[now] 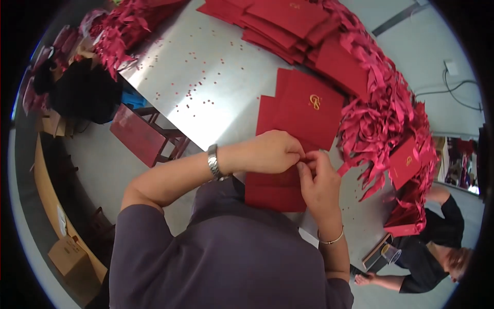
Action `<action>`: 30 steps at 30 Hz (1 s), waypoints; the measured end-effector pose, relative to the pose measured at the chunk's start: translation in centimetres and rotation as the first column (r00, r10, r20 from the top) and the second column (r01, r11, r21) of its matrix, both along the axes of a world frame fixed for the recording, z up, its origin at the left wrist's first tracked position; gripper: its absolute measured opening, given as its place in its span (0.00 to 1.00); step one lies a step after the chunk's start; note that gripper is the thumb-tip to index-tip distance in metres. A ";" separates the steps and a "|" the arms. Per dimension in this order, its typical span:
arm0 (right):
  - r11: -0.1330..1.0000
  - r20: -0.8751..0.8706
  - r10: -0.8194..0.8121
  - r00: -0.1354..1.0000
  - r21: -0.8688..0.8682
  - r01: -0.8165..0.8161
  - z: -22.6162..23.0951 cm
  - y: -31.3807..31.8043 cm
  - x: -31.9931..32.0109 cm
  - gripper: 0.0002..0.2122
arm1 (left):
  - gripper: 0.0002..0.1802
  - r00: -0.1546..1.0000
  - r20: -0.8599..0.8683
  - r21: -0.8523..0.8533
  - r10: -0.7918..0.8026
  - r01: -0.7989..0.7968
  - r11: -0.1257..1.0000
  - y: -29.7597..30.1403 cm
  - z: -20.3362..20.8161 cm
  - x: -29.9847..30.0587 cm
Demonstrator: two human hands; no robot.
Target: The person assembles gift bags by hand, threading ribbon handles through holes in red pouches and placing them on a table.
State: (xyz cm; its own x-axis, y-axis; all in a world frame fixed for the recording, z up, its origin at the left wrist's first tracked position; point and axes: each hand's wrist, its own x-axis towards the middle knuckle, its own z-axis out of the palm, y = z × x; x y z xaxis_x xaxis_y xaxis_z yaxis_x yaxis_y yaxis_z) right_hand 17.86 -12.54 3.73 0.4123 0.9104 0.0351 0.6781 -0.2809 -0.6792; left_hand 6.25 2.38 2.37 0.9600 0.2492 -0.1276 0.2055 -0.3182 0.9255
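Observation:
My left hand (275,152), with a silver watch on its wrist, and my right hand (320,180), with a thin bracelet, meet fingertip to fingertip. Both are closed in a pinch at the upper part of a flat red paper bag (275,196) near the table edge. What lies between the fingertips is mostly hidden; only a bit of red shows. Just beyond my hands, more flat red bags (303,116) overlap, the top one bearing a gold emblem.
A pile of red bags (283,20) covers the far side of the metal table (170,103), strewn with small red dots. Red ribbons (375,113) heap along the right. A red stool (139,135) stands at the left. Another person (432,252) is at the lower right.

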 end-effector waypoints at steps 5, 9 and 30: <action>1.000 -0.028 0.002 1.000 0.016 -0.002 0.1 -0.4 -0.3 0.12 | 0.14 0.966 -0.142 -0.047 -0.216 0.211 0.976 1.6 0.1 1.4; 0.999 -0.025 0.051 0.998 -0.001 -0.051 0.3 -0.5 0.0 0.14 | 0.13 0.932 -0.093 -0.068 -0.350 0.344 0.936 2.3 -2.0 2.8; 0.993 0.017 0.042 0.999 -0.114 -0.040 -1.3 -2.6 1.3 0.21 | 0.13 0.977 0.075 0.347 0.199 -0.213 0.914 -0.7 -1.8 -5.6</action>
State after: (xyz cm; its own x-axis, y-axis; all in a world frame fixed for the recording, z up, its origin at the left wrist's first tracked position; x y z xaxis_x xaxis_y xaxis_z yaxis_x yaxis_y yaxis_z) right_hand 19.18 -15.13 2.43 0.3747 0.9251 -0.0622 0.7034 -0.3273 -0.6310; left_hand 0.65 1.63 0.54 0.8850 0.4639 0.0388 0.2692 -0.5780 0.7704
